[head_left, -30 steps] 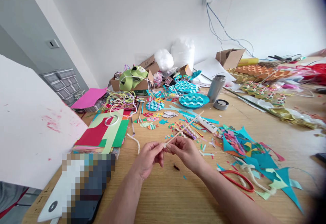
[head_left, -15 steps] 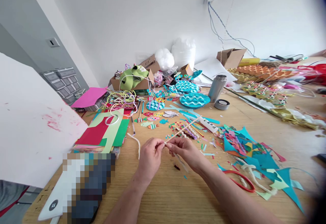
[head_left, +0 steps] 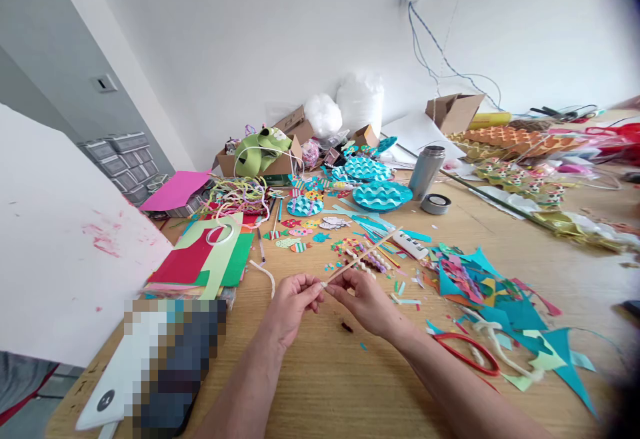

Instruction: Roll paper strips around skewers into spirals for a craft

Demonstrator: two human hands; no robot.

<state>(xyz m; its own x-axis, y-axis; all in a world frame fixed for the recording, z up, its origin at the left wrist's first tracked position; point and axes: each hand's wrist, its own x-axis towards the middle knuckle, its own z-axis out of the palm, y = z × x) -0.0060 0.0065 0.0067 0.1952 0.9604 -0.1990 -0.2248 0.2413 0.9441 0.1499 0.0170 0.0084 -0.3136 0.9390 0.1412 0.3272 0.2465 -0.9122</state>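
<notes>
Within pinched grips, left hand (head_left: 295, 300) and right hand (head_left: 364, 300) hold a thin wooden stick (head_left: 364, 253); the dangling white strand has left view.

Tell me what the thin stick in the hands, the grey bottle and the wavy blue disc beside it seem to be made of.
The thin stick looks like plain wood, perhaps bamboo: pale tan, straight, with no shine. The grey bottle seems to be metal, judging by its soft sheen. The wavy blue disc is probably matte paper or card, given its curled strips.
</notes>
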